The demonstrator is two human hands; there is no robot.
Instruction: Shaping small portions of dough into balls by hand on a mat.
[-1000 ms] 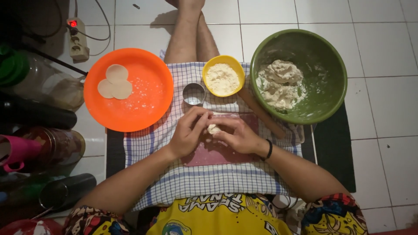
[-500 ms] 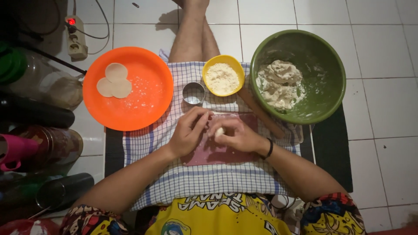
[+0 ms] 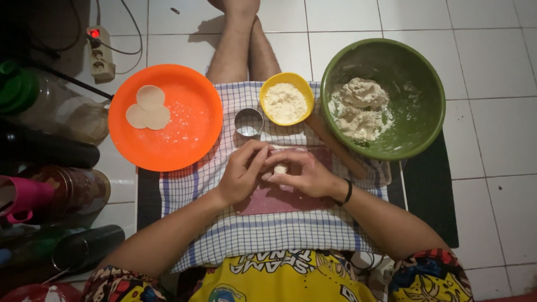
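Observation:
My left hand (image 3: pixel 241 173) and my right hand (image 3: pixel 306 174) meet over a pinkish board (image 3: pixel 279 200) on a blue-checked cloth (image 3: pixel 279 235). Both pinch a small pale dough piece (image 3: pixel 279 169) between their fingertips. A green bowl (image 3: pixel 425 84) to the upper right holds a lump of dough (image 3: pixel 358 106). A small yellow bowl (image 3: pixel 285 81) of flour stands above my hands, with a round metal cutter (image 3: pixel 248 122) to its left. An orange plate (image 3: pixel 184 123) at the left carries three flat dough rounds (image 3: pixel 148 107). A wooden rolling pin (image 3: pixel 335 146) lies beside the green bowl.
Bare legs (image 3: pixel 240 45) stretch out on the white tiled floor (image 3: pixel 492 145). A power strip (image 3: pixel 100 56) with a red light lies at the upper left. Bottles, jars and a pink-handled cup (image 3: pixel 22 198) crowd the left edge. A dark mat (image 3: pixel 430 207) lies under the cloth.
My hands have stayed over the board, with the fingers shifting slightly around the dough piece. Nothing else moved.

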